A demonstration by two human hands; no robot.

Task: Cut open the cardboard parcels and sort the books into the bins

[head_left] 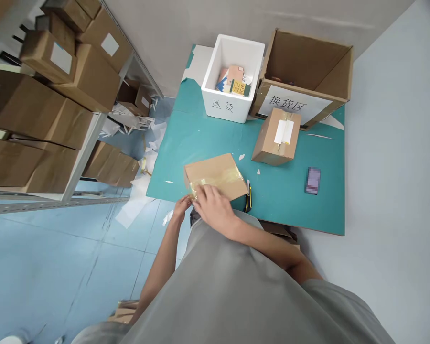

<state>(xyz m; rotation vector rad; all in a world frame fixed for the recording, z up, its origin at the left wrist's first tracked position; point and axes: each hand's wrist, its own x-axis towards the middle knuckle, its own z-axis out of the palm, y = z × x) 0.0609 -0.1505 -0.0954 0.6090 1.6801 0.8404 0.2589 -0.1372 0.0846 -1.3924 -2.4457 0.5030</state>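
Observation:
A closed cardboard box (215,172) lies at the near edge of the teal tabletop, with clear yellowish packing tape (229,177) along its top. My left hand (182,207) is at the box's near left corner, its fingers closed on that corner; whether they also grip the tape end is hidden. My right hand (214,206) lies over the near side of the box, fingers stretched out towards the left corner and touching the taped surface. Beside the box's right end is a black and yellow utility knife (248,197).
On the teal table (290,205) stand a white foam bin (224,102) with books, a large open carton (310,88), a taped box (268,138) with a label and a blurred phone-like object (313,180). A shelf (82,157) with boxes is left; paper scraps (138,198) litter the floor.

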